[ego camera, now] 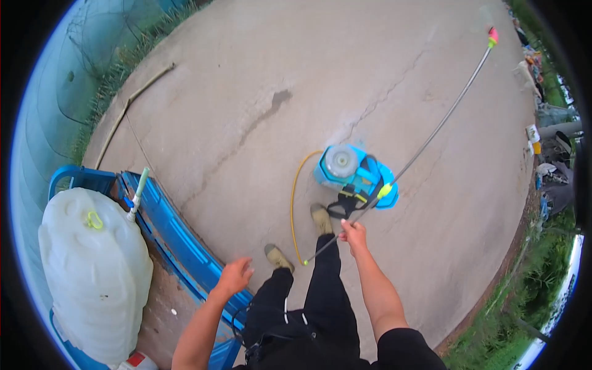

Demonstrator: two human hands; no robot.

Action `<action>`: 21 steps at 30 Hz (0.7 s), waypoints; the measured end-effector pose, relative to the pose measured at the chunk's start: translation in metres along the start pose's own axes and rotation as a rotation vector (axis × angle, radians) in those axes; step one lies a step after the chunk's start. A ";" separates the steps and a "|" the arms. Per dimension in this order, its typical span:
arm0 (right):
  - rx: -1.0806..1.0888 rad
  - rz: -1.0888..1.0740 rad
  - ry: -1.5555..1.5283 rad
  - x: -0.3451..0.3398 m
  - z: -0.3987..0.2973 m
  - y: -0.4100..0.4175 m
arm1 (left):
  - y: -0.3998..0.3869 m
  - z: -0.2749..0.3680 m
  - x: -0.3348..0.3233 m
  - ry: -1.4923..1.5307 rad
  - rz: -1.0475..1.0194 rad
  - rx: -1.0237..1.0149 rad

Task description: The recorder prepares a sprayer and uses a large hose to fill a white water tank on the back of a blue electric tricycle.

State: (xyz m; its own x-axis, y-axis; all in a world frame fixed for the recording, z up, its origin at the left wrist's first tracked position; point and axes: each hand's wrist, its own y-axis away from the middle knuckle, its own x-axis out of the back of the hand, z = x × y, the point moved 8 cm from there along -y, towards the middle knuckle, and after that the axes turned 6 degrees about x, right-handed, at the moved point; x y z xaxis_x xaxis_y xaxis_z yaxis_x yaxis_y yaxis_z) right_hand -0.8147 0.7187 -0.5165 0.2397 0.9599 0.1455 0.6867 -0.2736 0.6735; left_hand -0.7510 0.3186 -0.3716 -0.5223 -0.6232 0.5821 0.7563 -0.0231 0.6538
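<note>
My right hand (354, 236) grips a long metal spray lance (444, 121), which slants from near my legs to the upper right and ends in a pink and yellow-green nozzle (493, 37). From the lance's lower end, a yellow hose (292, 208) curves up to a blue backpack sprayer (361, 178) standing on the concrete in front of my feet. The sprayer has a round translucent cap (342, 160) and black straps (346, 201). My left hand (236, 276) is empty, fingers apart and slightly curled, above the side panel of a blue cargo bed.
At left, the blue cargo bed (185, 236) carries a large white plastic tank (95, 277) with a pale green pipe (142, 182). A long hose or pole (127, 106) lies beyond it. Litter (552, 180) and weeds line the right edge of the cracked concrete (259, 92).
</note>
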 end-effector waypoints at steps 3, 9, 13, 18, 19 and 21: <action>0.101 0.012 0.007 0.015 -0.028 0.007 | 0.051 -0.043 -0.004 -0.016 0.007 0.040; 0.126 -0.064 0.014 0.015 -0.040 0.016 | 0.139 -0.150 -0.025 0.018 0.085 0.315; 0.119 0.082 0.077 0.038 -0.068 0.006 | 0.194 -0.187 -0.054 0.096 0.140 0.479; 0.261 0.102 0.049 0.061 -0.123 -0.013 | 0.226 -0.184 -0.082 0.137 0.124 0.541; 0.275 0.103 0.068 0.065 -0.127 -0.017 | 0.226 -0.177 -0.082 0.172 0.143 0.499; 0.195 0.073 -0.066 0.070 -0.119 -0.025 | 0.228 -0.168 -0.082 0.249 0.196 0.506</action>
State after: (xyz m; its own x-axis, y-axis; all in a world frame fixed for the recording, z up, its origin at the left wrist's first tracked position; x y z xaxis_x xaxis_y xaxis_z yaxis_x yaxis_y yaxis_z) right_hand -0.8969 0.8006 -0.4370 0.3338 0.9326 0.1371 0.7838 -0.3554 0.5093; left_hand -0.4694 0.2334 -0.3512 -0.2381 -0.7439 0.6244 0.5158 0.4479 0.7303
